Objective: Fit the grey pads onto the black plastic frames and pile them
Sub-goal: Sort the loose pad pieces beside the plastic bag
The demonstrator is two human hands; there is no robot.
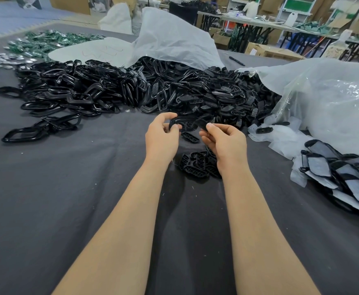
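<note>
One black frame (186, 122), left fingers (165, 117) pinching one end, right fingers (214, 128) pinching the other end

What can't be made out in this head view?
All in the head view:
Held frame: left grip and right grip cover its ends, so it is unclear whether a pad is fitted.
Small black pile: partly hidden by the right wrist.
Padded stack: cut off by the right edge.
Clear bag: its film blurs the contents.
Pen: too small for detail.
</note>
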